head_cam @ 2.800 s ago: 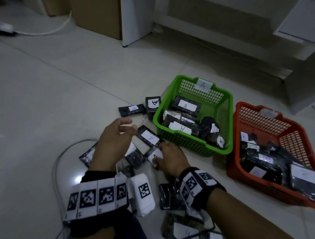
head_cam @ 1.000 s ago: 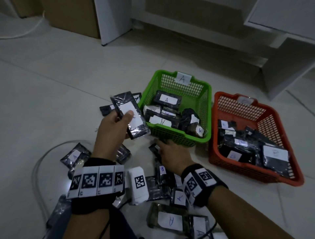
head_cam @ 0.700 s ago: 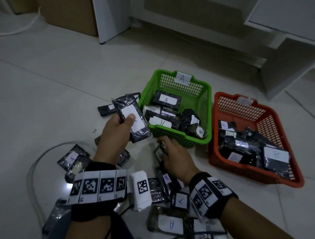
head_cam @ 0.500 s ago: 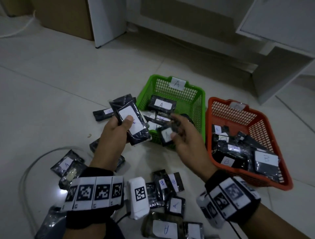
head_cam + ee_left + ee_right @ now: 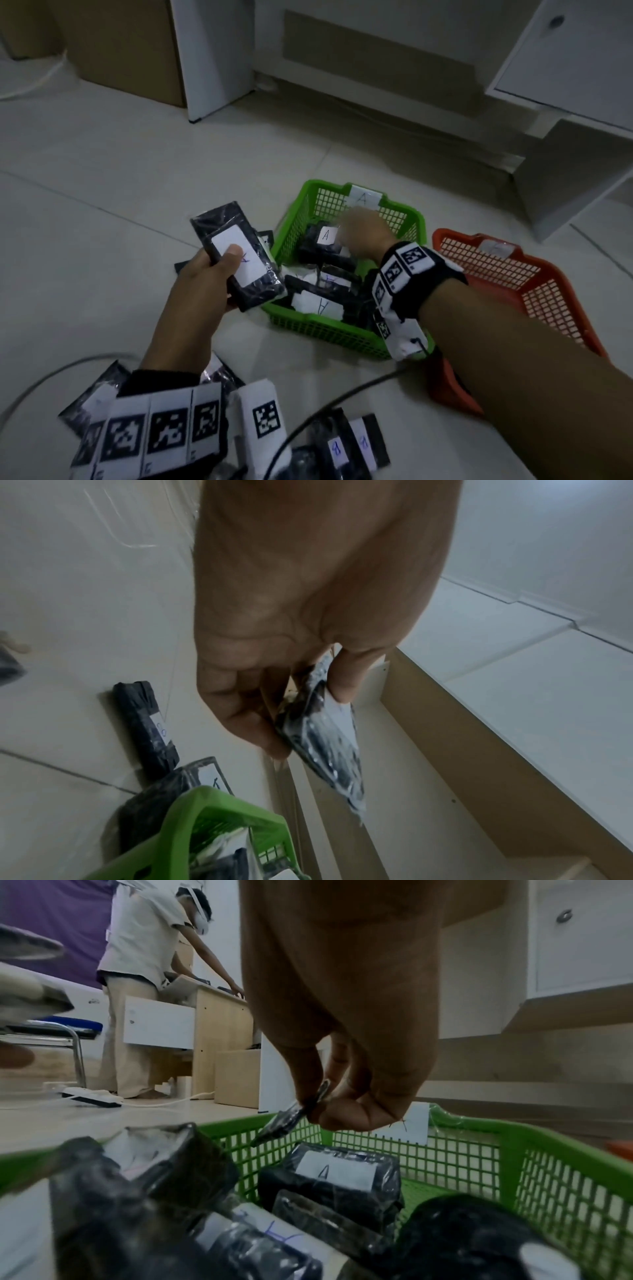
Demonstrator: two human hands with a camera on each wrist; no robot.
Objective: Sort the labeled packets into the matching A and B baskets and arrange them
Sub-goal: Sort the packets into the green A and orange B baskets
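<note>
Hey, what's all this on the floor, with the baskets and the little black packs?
A person is sorting black packets by letter into two baskets. The right hand is over the green basket, tagged A, and pinches a small packet above the A packets already inside. The left hand holds a larger packet beside that basket, its label showing an A. The red basket sits to the right. More packets, two of them marked B, lie on the floor near the person.
</note>
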